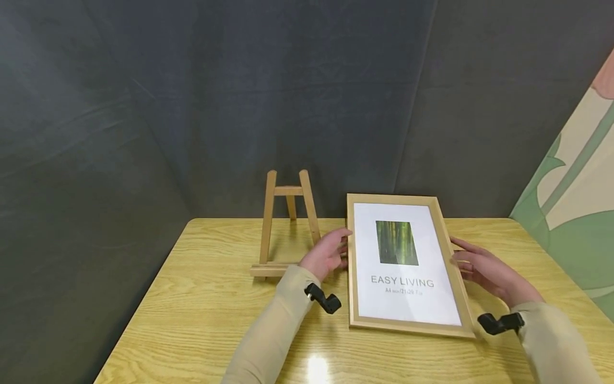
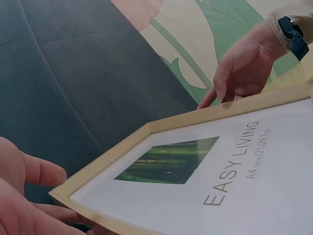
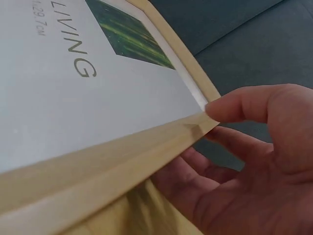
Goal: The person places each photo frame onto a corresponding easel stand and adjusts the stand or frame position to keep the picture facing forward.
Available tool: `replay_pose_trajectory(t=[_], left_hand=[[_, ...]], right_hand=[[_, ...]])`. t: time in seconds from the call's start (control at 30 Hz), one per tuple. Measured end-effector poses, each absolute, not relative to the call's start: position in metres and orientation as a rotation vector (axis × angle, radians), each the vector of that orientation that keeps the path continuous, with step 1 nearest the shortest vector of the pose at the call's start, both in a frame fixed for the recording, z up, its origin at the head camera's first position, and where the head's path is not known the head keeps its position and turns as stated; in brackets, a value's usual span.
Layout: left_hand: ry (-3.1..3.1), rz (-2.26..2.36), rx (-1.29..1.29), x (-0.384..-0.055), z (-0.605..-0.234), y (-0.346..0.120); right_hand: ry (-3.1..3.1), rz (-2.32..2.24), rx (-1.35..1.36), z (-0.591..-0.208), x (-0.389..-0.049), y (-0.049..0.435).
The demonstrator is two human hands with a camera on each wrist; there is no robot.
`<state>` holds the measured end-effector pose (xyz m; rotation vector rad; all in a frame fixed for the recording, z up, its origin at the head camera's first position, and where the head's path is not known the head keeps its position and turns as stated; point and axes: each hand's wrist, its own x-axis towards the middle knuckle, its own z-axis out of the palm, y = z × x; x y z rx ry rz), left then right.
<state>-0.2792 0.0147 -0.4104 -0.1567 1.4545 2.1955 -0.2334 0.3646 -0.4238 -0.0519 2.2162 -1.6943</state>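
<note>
A picture frame (image 1: 352, 277) with a light wooden border stands between the two hands, upper edge towards the dark backdrop. Its white insert reads "EASY LIVING" under a small green forest picture. At the left side my left hand (image 1: 328, 253) holds the border, thumb (image 2: 46, 172) at the edge and fingers passing beneath. My right hand (image 1: 494, 274) grips the opposite side; in the right wrist view the thumb (image 3: 234, 104) lies on the border and the other fingers reach under it. Just left of the frame, a small wooden easel (image 1: 267, 224) stands upright, its ledge partly behind my left wrist.
Both hands work over a wood-grain table (image 1: 192, 320). A dark fabric backdrop (image 1: 288, 96) rises along its back and left. To the right hangs a panel with a leaf and flower pattern (image 1: 580, 213). Each wrist carries a black camera mount (image 1: 322, 298).
</note>
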Motion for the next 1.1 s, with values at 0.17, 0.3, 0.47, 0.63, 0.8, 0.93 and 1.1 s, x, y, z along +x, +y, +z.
replay_pose_trajectory(t=[0.17,0.3,0.47,0.63,0.8,0.93,1.1], left_hand=[[1.571,2.209,-0.101,-0.279,-0.407,0.017],[1.654,2.235,-0.045,-0.277,-0.405,0.02],[1.738,2.27,0.067,-0.277,-0.4,0.023],[1.739,2.343,0.166,-0.277,-0.393,0.023],[1.767,2.405,0.3,-0.274,-0.386,0.021],[1.828,2.444,0.415,-0.27,-0.378,0.016],[1.895,2.466,0.541,-0.265,-0.368,0.006]], right_hand=[[2.146,-1.838,-0.194,-0.42,-0.234,0.37],[2.09,-1.955,-0.244,-0.417,-0.235,0.373],[2.046,-2.065,-0.278,-0.411,-0.232,0.377],[2.02,-2.158,-0.358,-0.401,-0.229,0.378],[1.946,-2.278,-0.51,-0.387,-0.225,0.375],[1.936,-2.335,-0.577,-0.376,-0.223,0.37],[1.915,-2.377,-0.669,-0.365,-0.223,0.362]])
